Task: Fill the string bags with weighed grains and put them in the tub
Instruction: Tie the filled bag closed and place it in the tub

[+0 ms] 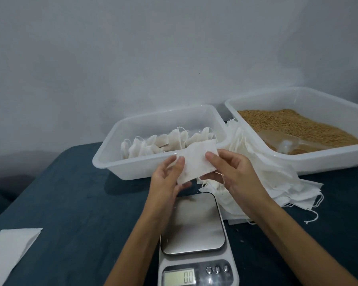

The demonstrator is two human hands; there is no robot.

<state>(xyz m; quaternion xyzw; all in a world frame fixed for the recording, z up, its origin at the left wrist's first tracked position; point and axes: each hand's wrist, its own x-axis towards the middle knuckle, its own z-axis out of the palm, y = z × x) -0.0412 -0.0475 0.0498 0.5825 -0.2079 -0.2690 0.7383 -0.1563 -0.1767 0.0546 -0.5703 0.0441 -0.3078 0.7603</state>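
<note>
In the head view, at the centre of the frame, the left hand [170, 176] and the right hand [229, 172] pinch one empty bag [196, 162] between fingers and thumbs, above the scale [194, 230], which reads zero. The tub [132, 168] behind already holds several filled bags [153, 145]. A big pile of empty bags [267, 180] lies right of centre beside the tray of grain [298, 126], so I think most of the work is left.

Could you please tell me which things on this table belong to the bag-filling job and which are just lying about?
Job:
flat white string bag, held by left hand and right hand
pile of empty white bags
white tub of brown grains with clear plastic scoop
white tub of filled bags
digital scale

Lying about:
white paper sheet
</note>
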